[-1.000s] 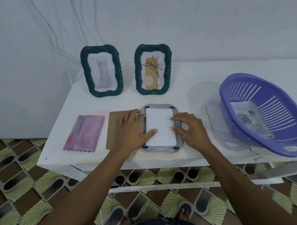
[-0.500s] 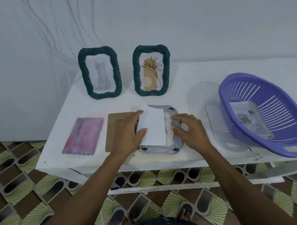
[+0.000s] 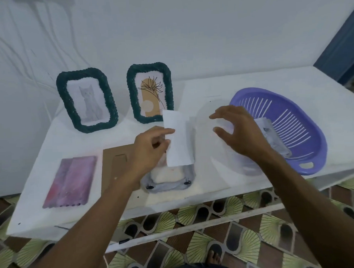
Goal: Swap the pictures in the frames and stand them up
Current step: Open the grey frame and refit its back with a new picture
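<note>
My left hand (image 3: 150, 152) pinches a white picture sheet (image 3: 177, 137) and holds it upright, back towards me, above a grey frame (image 3: 170, 184) that lies face down near the table's front edge. My right hand (image 3: 240, 131) hovers to the right of the sheet with fingers spread and nothing in it. A brown backing board (image 3: 117, 168) lies flat left of the grey frame. Two green woven frames stand against the wall: one with a cat picture (image 3: 87, 101) and one with a flower drawing (image 3: 150, 92).
A purple-pink flat piece (image 3: 70, 183) lies at the table's left. A purple plastic basket (image 3: 305, 151) holding printed sheets (image 3: 272, 138) sits at the right on the white table (image 3: 220, 88). The patterned floor and my foot show below.
My left hand has lifted the white sheet off the grey frame and tilted it upright. My right hand has left the frame and risen to the right, fingers spread.
</note>
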Tool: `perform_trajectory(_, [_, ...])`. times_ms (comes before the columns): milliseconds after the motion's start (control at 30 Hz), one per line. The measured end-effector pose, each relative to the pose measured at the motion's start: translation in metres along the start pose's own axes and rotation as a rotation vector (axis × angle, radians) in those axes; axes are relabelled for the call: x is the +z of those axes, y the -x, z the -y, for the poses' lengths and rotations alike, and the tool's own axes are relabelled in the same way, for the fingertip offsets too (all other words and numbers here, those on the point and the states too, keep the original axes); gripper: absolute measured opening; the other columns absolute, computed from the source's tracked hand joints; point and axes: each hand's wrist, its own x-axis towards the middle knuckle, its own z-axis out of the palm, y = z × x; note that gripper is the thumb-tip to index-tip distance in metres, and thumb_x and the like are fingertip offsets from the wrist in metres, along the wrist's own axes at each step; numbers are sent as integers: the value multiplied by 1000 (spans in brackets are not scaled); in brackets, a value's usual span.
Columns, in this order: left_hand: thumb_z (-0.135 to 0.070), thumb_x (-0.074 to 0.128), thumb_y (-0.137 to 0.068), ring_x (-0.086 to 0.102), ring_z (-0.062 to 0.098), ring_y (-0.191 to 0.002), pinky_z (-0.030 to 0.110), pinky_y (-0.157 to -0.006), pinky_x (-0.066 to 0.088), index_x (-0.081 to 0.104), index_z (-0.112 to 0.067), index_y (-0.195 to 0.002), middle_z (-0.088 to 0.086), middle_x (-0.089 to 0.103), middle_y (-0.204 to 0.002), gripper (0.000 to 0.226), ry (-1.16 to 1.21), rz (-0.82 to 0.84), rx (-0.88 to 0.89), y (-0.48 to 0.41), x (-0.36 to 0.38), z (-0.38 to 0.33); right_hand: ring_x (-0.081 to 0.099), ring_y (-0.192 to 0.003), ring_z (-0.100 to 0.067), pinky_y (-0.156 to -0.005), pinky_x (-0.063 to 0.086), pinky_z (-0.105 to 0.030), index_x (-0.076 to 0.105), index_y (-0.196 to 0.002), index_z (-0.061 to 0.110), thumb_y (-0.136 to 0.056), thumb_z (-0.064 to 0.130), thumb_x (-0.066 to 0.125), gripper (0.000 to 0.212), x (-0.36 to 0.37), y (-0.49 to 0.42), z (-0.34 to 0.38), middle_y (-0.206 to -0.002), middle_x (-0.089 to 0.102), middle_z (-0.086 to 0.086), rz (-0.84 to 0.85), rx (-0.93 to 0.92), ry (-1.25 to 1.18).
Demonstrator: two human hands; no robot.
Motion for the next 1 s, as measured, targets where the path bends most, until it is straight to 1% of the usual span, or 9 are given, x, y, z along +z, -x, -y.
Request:
perform_trajectory(133, [1,65,-88,65,30,-89,27,-86,55,66,-32,-113,-13,59,-117,40,122,79,-55,-14,35,-12,51,-122,-21,-103,42,-42,64,-116,35,-85,37,71,32,-28,-2,-38,-134,57,2,183,187,100])
perform_trajectory(233, [-2,67,-88,59,23,-66,20,-76,54,64,-31,-120,-20,56,-125,43,170,103,-113,-20,57,-20,65,-94,-9,-86,55,-41,63,-113,41,-85,43,68,28,-34,-1,-46,-113,66,10,285,273,-9])
perform_trajectory(333, [-1,67,-88,65,12,-65,23,-73,55,61,-26,-125,-14,66,-107,46,232,145,-178,-29,76,-25,64,-85,-7,-80,50,-29,65,-113,35,-88,31,69,26,-43,-3,-46,-108,64,10,268,279,-112])
perform_trajectory(433, [2,68,-86,72,24,-84,33,-78,59,62,-21,-125,-5,62,-126,46,305,186,-235,-38,94,-26,65,-94,-9,-79,49,-26,68,-110,33,-88,26,69,23,-61,-5,-53,-109,65,10,200,332,-244])
perform_trajectory(567, [7,66,-86,71,10,-79,25,-70,57,61,-13,-125,-14,61,-113,45,382,221,-282,-46,121,-32,65,-98,-11,-75,54,-30,71,-106,33,-89,21,67,21,-89,-5,-64,-102,69,11,126,363,-389])
perform_trajectory(700, [8,66,-84,70,11,-79,29,-70,59,60,-9,-126,-2,63,-113,45,438,240,-319,-52,150,-30,64,-95,-25,-82,57,-44,69,-104,34,-90,19,65,21,-104,-5,-71,-101,65,12,98,387,-469])
perform_trajectory(800, [4,69,-83,70,16,-78,31,-71,60,61,-12,-123,8,61,-123,44,310,228,-314,-52,166,-21,63,-101,-29,-75,57,-37,71,-104,31,-90,18,65,21,-102,-4,-75,-102,67,10,90,382,-523])
perform_trajectory(900, [-6,74,-80,62,15,-74,24,-74,54,61,-13,-122,7,61,-118,44,-85,183,-117,-50,174,-9,65,-94,-22,-69,55,-32,72,-103,33,-89,21,67,20,-94,-4,-77,-101,69,12,91,379,-532])
perform_trajectory(1000, [-27,73,-81,52,20,-103,30,-91,43,57,-15,-131,5,58,-124,54,-535,224,56,-49,177,-2,63,-84,0,-63,52,-20,72,-104,35,-88,23,67,20,-83,-3,-73,-97,68,20,106,359,-504])
